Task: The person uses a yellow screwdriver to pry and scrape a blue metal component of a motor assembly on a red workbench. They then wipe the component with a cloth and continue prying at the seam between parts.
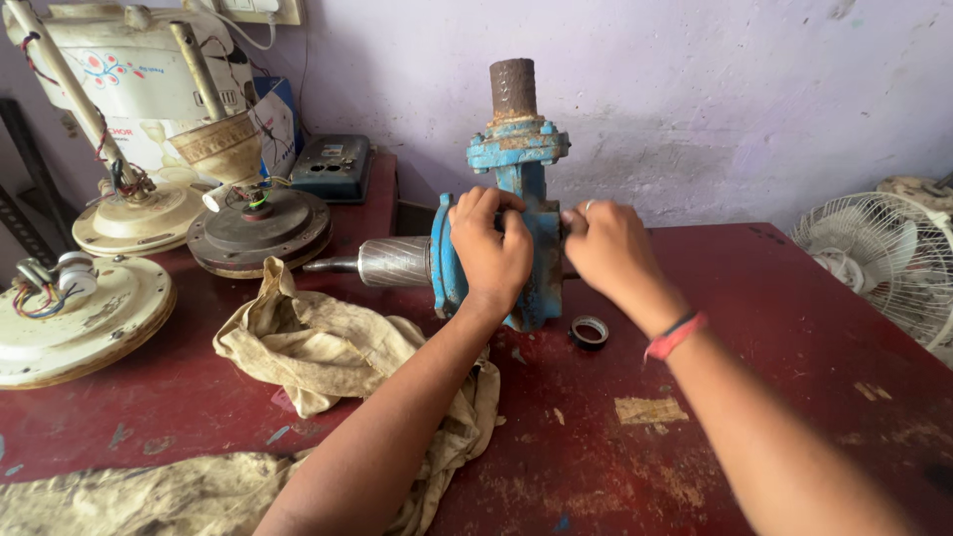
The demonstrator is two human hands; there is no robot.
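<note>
Gripping the blue pump body (pixel 516 213) at the table's (pixel 794 328) twelve o'clock, the left hand (pixel 489 248) closes around it, the right hand (pixel 608 248) pinches its side, while a black ring (pixel 590 332) already lies off at five o'clock.

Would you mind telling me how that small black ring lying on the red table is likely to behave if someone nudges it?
The small black ring lies flat on the red table, so it would probably slide rather than roll. It looks thin and light, so a slight push should shift it. Set on edge, its round shape would likely roll away.
</note>
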